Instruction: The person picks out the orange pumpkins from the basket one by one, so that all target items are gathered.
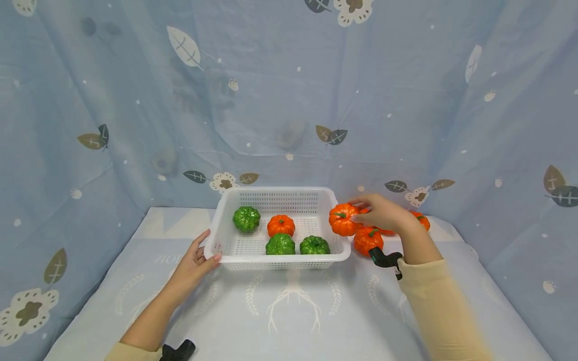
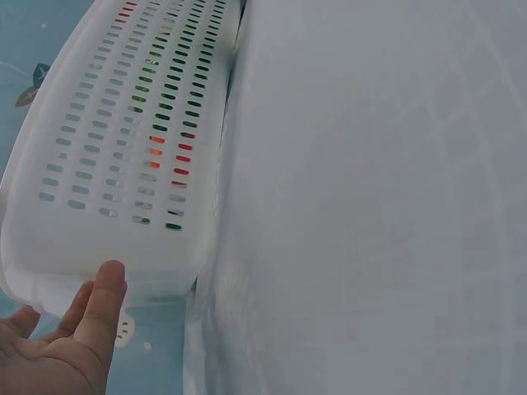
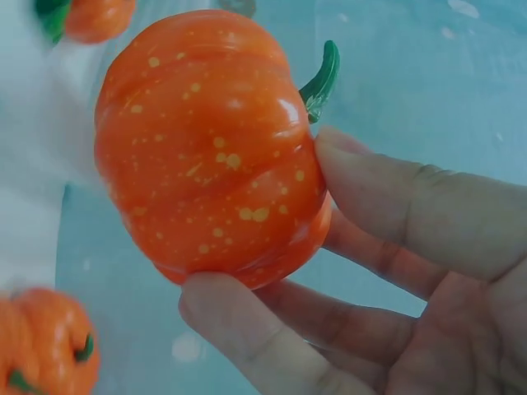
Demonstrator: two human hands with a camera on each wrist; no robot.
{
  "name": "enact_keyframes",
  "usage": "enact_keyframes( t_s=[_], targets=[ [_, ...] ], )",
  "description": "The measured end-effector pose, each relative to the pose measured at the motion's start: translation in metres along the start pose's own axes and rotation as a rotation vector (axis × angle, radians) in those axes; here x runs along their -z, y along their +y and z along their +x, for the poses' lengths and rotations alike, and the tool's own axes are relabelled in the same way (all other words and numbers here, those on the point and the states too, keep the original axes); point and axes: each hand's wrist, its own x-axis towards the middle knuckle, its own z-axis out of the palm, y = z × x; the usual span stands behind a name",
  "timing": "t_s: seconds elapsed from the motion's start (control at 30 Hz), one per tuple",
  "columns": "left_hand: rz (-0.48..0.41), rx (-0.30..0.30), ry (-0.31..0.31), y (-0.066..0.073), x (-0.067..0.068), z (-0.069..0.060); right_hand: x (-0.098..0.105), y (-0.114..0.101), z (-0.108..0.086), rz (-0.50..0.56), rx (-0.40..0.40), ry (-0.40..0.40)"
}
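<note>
My right hand (image 1: 379,213) pinches an orange mini pumpkin (image 1: 343,219) with a green stem, raised at the basket's right rim. The right wrist view shows the fingers and thumb on the yellow-speckled pumpkin (image 3: 214,148). At the left end of a white perforated basket (image 1: 280,258), my left hand (image 1: 195,264) touches the front corner with thumb and fingers extended. Inside the basket lie one orange pumpkin (image 1: 281,226) and three green pumpkins, one at the back left (image 1: 246,219) and two near the front wall.
Right of the basket, an orange pumpkin (image 1: 368,241) sits on the table, with more orange ones partly hidden behind my right hand and wrist. Another orange pumpkin (image 1: 422,220) shows farther right. A pale patterned cloth covers the table (image 1: 293,311); a blue curtain (image 1: 271,100) hangs behind.
</note>
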Motion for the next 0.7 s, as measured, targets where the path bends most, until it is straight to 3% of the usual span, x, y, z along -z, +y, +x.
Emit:
enact_keyframes(
  t_s=[0.37, 0.57, 0.7],
  targets=[
    [0.000, 0.012, 0.001, -0.001, 0.001, 0.001, 0.008, 0.051, -0.044, 0.157, 0.003, 0.065],
    [0.001, 0.005, 0.003, -0.002, 0.001, 0.002, 0.010, 0.078, -0.060, 0.154, -0.078, 0.109],
    [-0.005, 0.003, 0.003, -0.002, 0.000, 0.002, 0.009, 0.097, -0.069, 0.150, -0.086, 0.164]
  ],
)
